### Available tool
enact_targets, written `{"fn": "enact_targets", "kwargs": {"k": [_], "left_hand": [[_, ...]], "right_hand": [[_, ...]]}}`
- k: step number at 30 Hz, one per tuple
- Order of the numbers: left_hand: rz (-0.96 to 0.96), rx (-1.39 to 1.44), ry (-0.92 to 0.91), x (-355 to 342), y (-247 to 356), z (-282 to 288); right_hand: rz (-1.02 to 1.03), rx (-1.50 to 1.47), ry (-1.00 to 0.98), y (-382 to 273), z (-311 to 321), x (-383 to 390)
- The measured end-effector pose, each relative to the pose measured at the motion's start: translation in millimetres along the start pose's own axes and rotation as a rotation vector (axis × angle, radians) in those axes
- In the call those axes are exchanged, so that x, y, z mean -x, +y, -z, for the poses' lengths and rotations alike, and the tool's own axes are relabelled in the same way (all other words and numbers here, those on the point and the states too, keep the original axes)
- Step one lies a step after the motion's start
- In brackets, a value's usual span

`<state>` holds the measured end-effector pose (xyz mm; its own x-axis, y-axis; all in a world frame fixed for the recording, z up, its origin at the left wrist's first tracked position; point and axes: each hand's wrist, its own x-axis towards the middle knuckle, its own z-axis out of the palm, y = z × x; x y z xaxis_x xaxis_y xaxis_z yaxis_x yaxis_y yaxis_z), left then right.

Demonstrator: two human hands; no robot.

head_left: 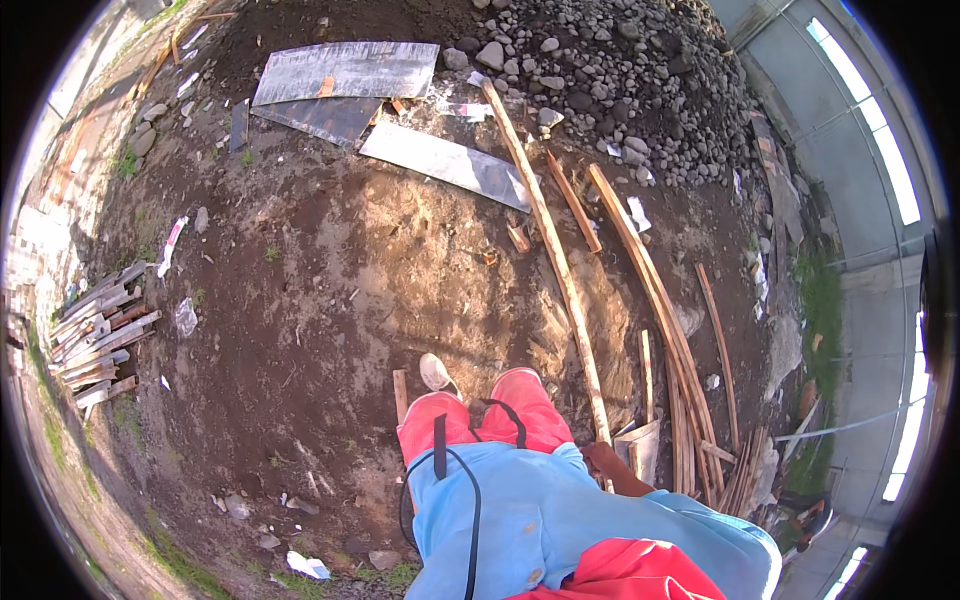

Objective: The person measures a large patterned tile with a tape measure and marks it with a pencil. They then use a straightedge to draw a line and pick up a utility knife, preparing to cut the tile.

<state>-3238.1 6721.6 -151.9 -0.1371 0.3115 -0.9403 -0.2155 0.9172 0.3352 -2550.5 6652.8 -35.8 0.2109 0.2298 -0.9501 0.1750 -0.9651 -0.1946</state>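
My right hand [601,459] is low at my right side, closed round the near end of a long, pale wooden pole [550,237]. The pole slants forward and to the left over the dirt, and its far end reaches the edge of a stone heap. My fingers are partly hidden by the blue sleeve and the pole. My left hand does not show. Just right of the held pole lie a short reddish board [573,203] and a bundle of long wooden strips [655,285].
Flat grey sheets [345,72] lie ahead, beside a heap of grey stones [600,85]. A pile of short boards [100,340] is at the far left. A thin board [400,395] lies by my left foot. A grey wall [880,270] bounds the right side.
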Motion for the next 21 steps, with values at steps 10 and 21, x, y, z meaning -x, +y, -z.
{"fn": "enact_targets", "kwargs": {"k": [10,21], "left_hand": [[-0.383,-0.08,0.032,-107,376,-40],[0.254,-0.097,0.035,-115,405,-101]], "right_hand": [[0.554,0.411,0.04,-259,-28,-69],[0.392,0.237,0.033,-683,21,-167]]}}
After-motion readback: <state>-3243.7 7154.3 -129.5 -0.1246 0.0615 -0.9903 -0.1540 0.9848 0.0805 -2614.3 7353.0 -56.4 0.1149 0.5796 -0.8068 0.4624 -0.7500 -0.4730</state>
